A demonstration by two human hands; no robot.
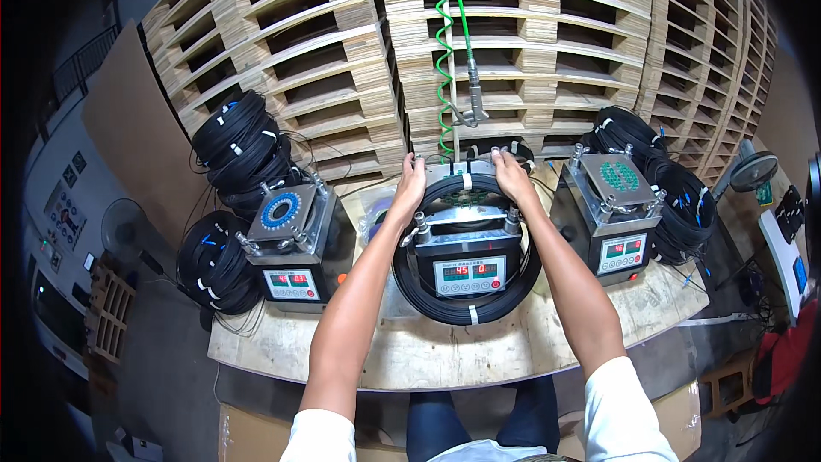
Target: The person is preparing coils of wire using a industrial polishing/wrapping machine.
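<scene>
In the middle of the table stands a metal polishing machine (470, 239) with a red-digit display on its front. A large black cable coil (428, 310), bound with white ties, loops around it. Both my arms reach over to the machine's far corners. My left hand (413, 181) is closed around the far left corner knob, its fingers partly hidden. On the far right corner knob, my right hand (512, 176) is closed in the same way. Two nearer corner knobs (421, 224) stand untouched. Green connectors (466, 197) show on the top plate, partly behind the coil.
Similar machines stand left (284, 214), with a blue connector ring, and right (614, 184), with green connectors. Black cable coils (235, 150) pile beside them. A spray gun (475, 103) hangs from a green coiled hose above. Wooden pallets (325, 43) are stacked behind the table (393, 364).
</scene>
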